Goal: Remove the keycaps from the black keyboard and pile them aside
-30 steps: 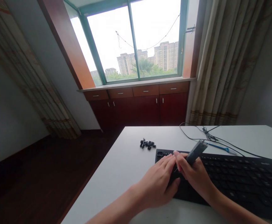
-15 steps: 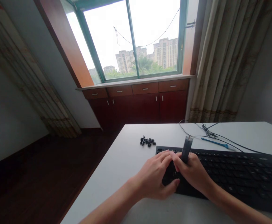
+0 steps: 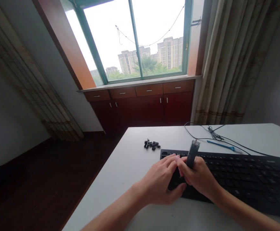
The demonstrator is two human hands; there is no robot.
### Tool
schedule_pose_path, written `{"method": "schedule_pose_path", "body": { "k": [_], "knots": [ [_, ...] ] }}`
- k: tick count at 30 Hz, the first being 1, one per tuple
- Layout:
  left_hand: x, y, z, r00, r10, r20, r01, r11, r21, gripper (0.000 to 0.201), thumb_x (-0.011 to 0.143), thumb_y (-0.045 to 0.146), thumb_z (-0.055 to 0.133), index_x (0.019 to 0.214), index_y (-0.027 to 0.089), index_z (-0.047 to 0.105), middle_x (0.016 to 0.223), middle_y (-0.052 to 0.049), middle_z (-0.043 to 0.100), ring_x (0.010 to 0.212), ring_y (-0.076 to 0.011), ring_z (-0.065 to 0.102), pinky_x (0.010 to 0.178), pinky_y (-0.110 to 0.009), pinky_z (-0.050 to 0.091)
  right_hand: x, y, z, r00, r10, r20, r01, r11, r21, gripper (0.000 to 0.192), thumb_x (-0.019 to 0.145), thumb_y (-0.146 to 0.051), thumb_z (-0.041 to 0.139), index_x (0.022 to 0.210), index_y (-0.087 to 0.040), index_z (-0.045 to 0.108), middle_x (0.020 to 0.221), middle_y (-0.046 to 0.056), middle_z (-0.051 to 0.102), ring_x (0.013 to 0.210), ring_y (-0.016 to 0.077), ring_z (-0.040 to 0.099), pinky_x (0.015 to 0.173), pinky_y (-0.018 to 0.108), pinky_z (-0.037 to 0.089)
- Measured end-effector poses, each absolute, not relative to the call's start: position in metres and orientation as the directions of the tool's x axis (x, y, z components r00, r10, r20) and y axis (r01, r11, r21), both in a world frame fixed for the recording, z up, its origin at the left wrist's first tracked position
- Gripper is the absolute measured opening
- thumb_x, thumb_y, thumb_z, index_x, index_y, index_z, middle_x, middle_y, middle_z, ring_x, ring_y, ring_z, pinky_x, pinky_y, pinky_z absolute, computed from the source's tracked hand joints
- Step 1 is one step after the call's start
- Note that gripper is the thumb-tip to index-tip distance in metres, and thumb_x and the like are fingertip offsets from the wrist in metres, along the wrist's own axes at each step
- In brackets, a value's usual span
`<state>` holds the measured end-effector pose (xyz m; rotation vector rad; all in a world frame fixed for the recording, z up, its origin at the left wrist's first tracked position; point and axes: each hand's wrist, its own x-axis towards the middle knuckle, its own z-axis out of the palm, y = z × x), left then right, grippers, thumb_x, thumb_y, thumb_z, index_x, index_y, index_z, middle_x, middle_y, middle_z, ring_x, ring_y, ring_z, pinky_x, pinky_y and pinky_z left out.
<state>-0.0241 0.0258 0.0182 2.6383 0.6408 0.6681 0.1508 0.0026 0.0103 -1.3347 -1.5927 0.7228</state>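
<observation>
A black keyboard [image 3: 245, 179] lies on the white table [image 3: 130, 166], and both hands are at its left end. My right hand [image 3: 199, 178] is closed around a grey pen-shaped tool [image 3: 192, 153] that stands nearly upright, its lower tip hidden among the keys. My left hand [image 3: 160, 184] rests flat on the keyboard's left edge, fingers touching the right hand. A small heap of black keycaps [image 3: 151, 144] sits on the table just beyond the keyboard's far left corner.
A blue thin tool [image 3: 221, 146] and a black cable [image 3: 214, 138] lie behind the keyboard. The table's left edge drops to a dark wooden floor. Red-brown cabinets stand under the window, with curtains on both sides.
The grey tool in my right hand swung from leaning to the right to nearly upright. Both hands stayed at the keyboard's left end.
</observation>
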Motion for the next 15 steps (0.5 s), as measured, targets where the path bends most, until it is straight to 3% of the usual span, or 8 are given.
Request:
{"method": "schedule_pose_path", "body": {
  "k": [6,11,15],
  "knots": [
    [-0.0238,0.0263,0.0186,0.788,0.502,0.355,0.342,-0.838,0.426,0.07,0.085,0.031,0.064,0.148,0.016,0.037,0.147,-0.012,0.052,0.141,-0.0286,0.044,0.122,-0.044,0.037,0.159,0.0037,0.0144,-0.224,0.956,0.186,0.331,0.255,-0.908,0.045,0.096,-0.034,0.05,0.054,-0.019,0.053,0.041,-0.003,0.05,0.038,0.0103,0.048,0.044,0.021,0.04],
    [-0.0225,0.0263,0.0218,0.794,0.478,0.375,0.298,-0.844,0.445,0.038,0.086,0.027,0.061,0.123,0.018,0.056,0.13,-0.009,0.064,0.133,-0.0253,0.052,0.124,-0.041,0.032,0.1564,0.0037,0.0149,-0.116,0.988,0.101,0.347,0.136,-0.928,0.042,0.093,-0.036,0.054,0.056,-0.018,0.057,0.043,-0.001,0.056,0.036,0.0112,0.052,0.038,0.019,0.042],
    [-0.0221,0.0265,0.0255,0.814,0.452,0.365,0.274,-0.853,0.444,0.051,0.078,0.019,0.061,0.128,0.018,0.052,0.138,-0.009,0.059,0.138,-0.0247,0.047,0.127,-0.041,0.027,0.1522,-0.003,0.0137,-0.136,0.987,0.089,0.318,0.128,-0.939,0.039,0.093,-0.041,0.057,0.062,-0.017,0.063,0.047,0.0,0.062,0.034,0.0109,0.053,0.033,0.018,0.041]
  ]
}}
